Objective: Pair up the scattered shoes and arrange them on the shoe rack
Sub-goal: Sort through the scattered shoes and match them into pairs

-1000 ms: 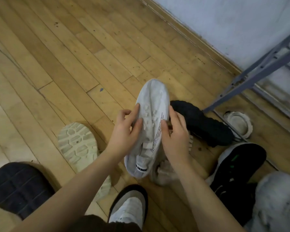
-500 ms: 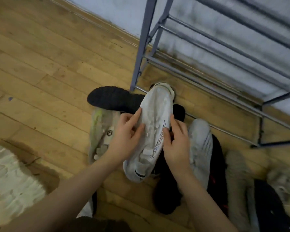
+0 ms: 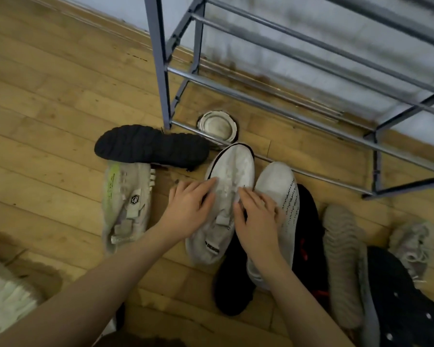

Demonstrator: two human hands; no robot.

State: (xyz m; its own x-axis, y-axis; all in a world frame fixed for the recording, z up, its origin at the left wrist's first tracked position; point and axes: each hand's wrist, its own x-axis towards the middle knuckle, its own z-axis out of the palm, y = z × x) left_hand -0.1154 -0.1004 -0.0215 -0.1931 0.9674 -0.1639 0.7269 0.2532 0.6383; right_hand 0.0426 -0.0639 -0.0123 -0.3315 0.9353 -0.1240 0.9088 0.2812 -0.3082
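Both my hands hold a white strapped sneaker (image 3: 232, 171) low over the floor, toe toward the grey metal shoe rack (image 3: 286, 78). My left hand (image 3: 188, 206) grips its left side and my right hand (image 3: 256, 214) its right side. A matching white sneaker with black lettering (image 3: 283, 194) lies just to its right, partly on a black shoe (image 3: 308, 236). A black sole-up shoe (image 3: 150, 146) lies by the rack's front left leg. A cream sneaker with a green stripe (image 3: 125, 201) lies to the left.
A round white floor fitting (image 3: 217, 125) sits under the rack's lowest rails. A tan knit shoe (image 3: 343, 259), a black dotted shoe (image 3: 398, 304) and a grey laced sneaker (image 3: 411, 244) lie at the right. A pale sole (image 3: 5, 291) shows at bottom left.
My view swung right from open floor to the rack. Both hands have lowered the white sneaker beside its matching shoe near the rack's lowest rail.
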